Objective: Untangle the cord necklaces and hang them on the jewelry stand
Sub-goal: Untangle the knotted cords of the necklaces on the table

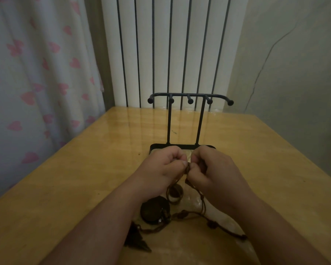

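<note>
Frame centre: left hand (161,167) and right hand (212,172), fingers curled, pinch cords (187,170) at knot. Cords likely limp, light; pendants (155,210) weight ends. Stand (189,98) hooks bare.

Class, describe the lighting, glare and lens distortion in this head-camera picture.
Head view: dim, flat light; pale glare streaks on the glossy table behind the jewelry stand; radiator bars splay outward towards the top, a wide-angle effect; the dark cord necklaces lose detail in shadow.
</note>
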Demonstrator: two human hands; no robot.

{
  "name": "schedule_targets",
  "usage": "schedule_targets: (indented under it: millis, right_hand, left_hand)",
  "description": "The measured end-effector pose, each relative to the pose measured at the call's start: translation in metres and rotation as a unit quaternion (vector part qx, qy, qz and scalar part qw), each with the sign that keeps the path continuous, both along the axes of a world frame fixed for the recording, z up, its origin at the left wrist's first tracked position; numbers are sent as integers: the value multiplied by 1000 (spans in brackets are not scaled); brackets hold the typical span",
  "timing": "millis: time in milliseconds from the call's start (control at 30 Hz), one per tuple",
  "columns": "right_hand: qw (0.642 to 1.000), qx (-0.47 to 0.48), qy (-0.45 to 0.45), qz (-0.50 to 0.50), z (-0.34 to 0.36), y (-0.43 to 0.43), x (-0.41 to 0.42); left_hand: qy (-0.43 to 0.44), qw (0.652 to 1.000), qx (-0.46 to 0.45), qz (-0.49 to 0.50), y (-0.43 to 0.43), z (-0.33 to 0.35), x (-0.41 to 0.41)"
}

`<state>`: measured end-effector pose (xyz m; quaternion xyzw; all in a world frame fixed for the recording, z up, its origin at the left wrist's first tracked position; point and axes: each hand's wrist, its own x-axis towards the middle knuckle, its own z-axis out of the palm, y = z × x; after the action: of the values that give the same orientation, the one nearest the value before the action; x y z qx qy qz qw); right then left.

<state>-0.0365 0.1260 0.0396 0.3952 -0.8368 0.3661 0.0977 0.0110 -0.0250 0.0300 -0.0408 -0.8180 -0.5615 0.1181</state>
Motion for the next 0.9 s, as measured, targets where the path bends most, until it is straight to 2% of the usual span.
schedule_targets:
  millis: [367, 467, 567, 700, 900]
  right_hand:
    - [994, -77, 66, -26, -6, -7, 2]
    - [994, -76, 71, -31, -6, -6, 1]
    - [992, -81, 94, -35, -5, -2, -2]
    - [995, -27, 91, -39, -2, 0, -2]
    - [993, 46, 97, -55, 0, -1, -3]
  left_hand:
    - [-15, 986, 161, -46, 4, -1, -3]
    - [8, 991, 131, -4, 3, -1, -2]
    - [36, 997, 64, 36, 1, -1, -2]
    - [58, 996, -26, 65, 2, -4, -3]
    - [55, 995, -54, 62, 2, -5, -3]
